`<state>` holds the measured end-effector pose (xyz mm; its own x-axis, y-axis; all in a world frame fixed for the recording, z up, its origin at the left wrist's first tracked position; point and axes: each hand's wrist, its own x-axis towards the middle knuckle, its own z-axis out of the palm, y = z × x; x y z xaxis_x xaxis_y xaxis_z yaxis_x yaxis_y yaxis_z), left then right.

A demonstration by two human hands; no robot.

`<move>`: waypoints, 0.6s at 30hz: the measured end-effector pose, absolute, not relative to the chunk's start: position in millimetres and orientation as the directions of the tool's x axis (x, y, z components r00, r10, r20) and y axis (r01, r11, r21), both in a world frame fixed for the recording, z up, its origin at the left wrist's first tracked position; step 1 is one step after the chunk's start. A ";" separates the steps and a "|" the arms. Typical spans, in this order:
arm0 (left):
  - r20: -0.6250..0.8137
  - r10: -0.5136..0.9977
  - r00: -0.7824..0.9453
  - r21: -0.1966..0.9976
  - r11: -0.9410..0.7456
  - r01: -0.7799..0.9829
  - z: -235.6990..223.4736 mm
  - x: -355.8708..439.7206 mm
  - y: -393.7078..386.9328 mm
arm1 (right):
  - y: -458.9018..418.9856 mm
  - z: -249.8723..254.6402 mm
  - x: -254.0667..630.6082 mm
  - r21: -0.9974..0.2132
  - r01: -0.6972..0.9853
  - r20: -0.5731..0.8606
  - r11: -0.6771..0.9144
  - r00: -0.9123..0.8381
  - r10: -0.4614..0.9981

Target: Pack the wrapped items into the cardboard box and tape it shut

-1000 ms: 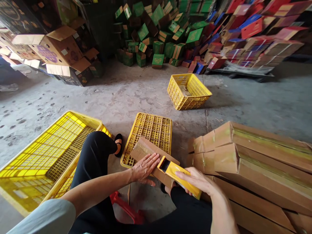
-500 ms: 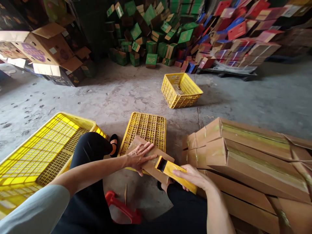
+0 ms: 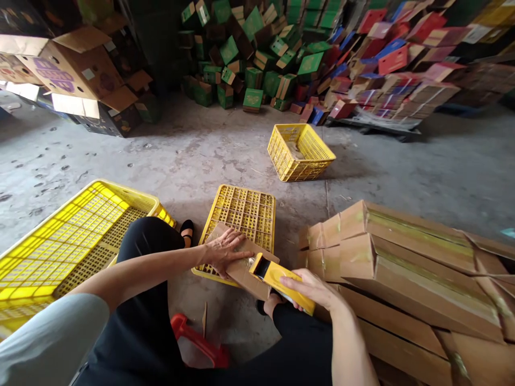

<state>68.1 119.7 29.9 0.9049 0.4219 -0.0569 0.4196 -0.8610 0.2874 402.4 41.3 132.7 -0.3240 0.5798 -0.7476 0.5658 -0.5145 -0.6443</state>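
A flat brown cardboard piece (image 3: 241, 276) lies slanted over the near edge of an upturned yellow plastic crate (image 3: 251, 206). My left hand (image 3: 227, 251) rests flat on the cardboard, fingers spread. Wrapped around a long yellow hand tool (image 3: 281, 279) is my right hand (image 3: 309, 287). The tool's front end has a dark opening and sits at the cardboard, close to my left fingertips. Its exact kind does not show, and its underside is hidden.
Stacked, taped brown cartons (image 3: 418, 268) stand close on my right. A large yellow crate (image 3: 92, 236) is at my left knee, another yellow crate (image 3: 300, 155) ahead. A red plastic object (image 3: 201, 343) lies between my legs. Piled green boxes (image 3: 253, 78) are at the back.
Both hands, the yellow tool and the cardboard have shifted slightly left over the upturned crate. My grip on the tool is the same.
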 end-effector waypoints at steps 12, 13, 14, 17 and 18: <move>-0.060 0.419 0.906 0.372 -0.833 0.410 9.2 20.5 71.1 | 65.2 120.6 350.4 -0.654 0.596 -0.731 -0.465 -0.341 0.591; -0.037 0.420 0.907 0.392 -0.829 0.400 5.1 23.9 64.6 | 63.6 118.2 352.2 -0.656 0.587 -0.732 -0.475 -0.339 0.591; -0.012 0.433 0.901 0.406 -0.822 0.400 1.8 27.1 59.6 | 62.1 116.0 354.0 -0.659 0.577 -0.731 -0.482 -0.339 0.592; 0.047 0.501 0.864 0.422 -0.794 0.437 -3.3 33.0 52.9 | 58.8 111.5 358.2 -0.683 0.545 -0.713 -0.486 -0.354 0.605; 0.054 0.511 0.858 0.424 -0.790 0.443 -3.8 33.6 52.5 | 58.4 110.6 358.9 -0.691 0.537 -0.708 -0.484 -0.365 0.605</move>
